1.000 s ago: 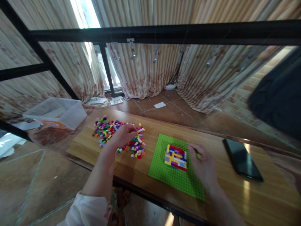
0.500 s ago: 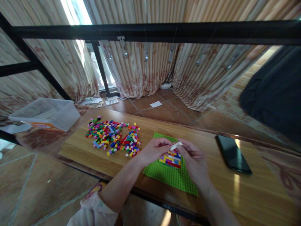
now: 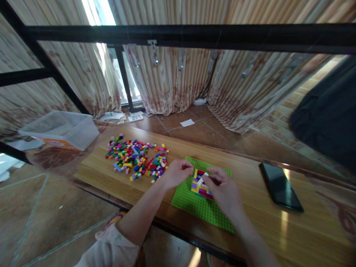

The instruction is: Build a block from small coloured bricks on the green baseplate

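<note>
A green baseplate (image 3: 204, 211) lies on the table under my hands, carrying a low block of multicoloured building bricks (image 3: 198, 189) in rows. My right hand (image 3: 226, 189) pinches a long white brick (image 3: 202, 179) between thumb and fingers, slanted over that block. Whether the white brick touches the bricks beneath, I cannot tell. To its left, my left hand (image 3: 178, 173) hovers over the plate's left edge, thumb and fingertips drawn together with nothing showing between them. Part of the brick block is covered by my right fingers.
Loose coloured bricks (image 3: 139, 157) are heaped on the left of the wooden table (image 3: 250, 185). Beyond them stands a clear plastic bin (image 3: 62, 128). A black phone (image 3: 280, 187) rests at the right. A dark metal rail (image 3: 178, 36) crosses in front of the curtains.
My left hand has let go of the white brick and drawn left. My right hand keeps the brick, turned to a steeper slant and lowered toward the brick block. The view has shifted slightly.
</note>
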{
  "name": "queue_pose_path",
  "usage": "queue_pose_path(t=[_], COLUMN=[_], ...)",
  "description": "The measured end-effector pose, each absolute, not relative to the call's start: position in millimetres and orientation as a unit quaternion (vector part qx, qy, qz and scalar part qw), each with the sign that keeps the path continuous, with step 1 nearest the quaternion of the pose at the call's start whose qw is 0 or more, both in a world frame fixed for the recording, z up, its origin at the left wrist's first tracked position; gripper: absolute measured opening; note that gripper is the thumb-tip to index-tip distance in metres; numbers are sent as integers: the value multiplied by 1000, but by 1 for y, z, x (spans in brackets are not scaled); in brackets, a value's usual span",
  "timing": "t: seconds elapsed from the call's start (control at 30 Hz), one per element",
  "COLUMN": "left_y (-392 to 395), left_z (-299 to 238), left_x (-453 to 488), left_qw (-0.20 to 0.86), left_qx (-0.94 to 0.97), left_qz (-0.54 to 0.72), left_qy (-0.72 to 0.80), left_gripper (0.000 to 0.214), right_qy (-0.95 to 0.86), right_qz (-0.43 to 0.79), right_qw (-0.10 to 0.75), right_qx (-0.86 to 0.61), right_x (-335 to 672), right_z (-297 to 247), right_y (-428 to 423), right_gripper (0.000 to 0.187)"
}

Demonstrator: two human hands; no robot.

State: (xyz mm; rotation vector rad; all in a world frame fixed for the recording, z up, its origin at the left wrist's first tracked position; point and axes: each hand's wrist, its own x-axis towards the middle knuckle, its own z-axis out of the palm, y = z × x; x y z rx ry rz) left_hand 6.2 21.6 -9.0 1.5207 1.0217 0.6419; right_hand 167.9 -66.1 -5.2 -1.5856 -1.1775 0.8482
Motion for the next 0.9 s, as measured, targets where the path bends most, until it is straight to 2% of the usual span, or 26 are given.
queue_pose_path(t=[0.23, 0.4, 0.67, 0.9], left_y=[18, 16, 17, 18], left_z=[-18, -16, -16, -20], left_x=[10, 8, 6, 8], left_qw=[554, 591, 553, 506], left_qx=[674, 657, 699, 737], left_qz=[232, 222, 198, 183], left_qy=[429, 413, 409, 410], left_gripper=[17, 23, 37, 35], right_qy=[-553, -557, -569, -559], right_qz=[272, 244, 206, 196], right_qw=[402, 384, 357, 354], right_qx=[-677, -695, -712, -724], right_x=[161, 157, 156, 151], right_z=[-3, -2, -1, -3], right_y=[-59, -61, -63, -64], right_gripper=[24, 30, 33, 32])
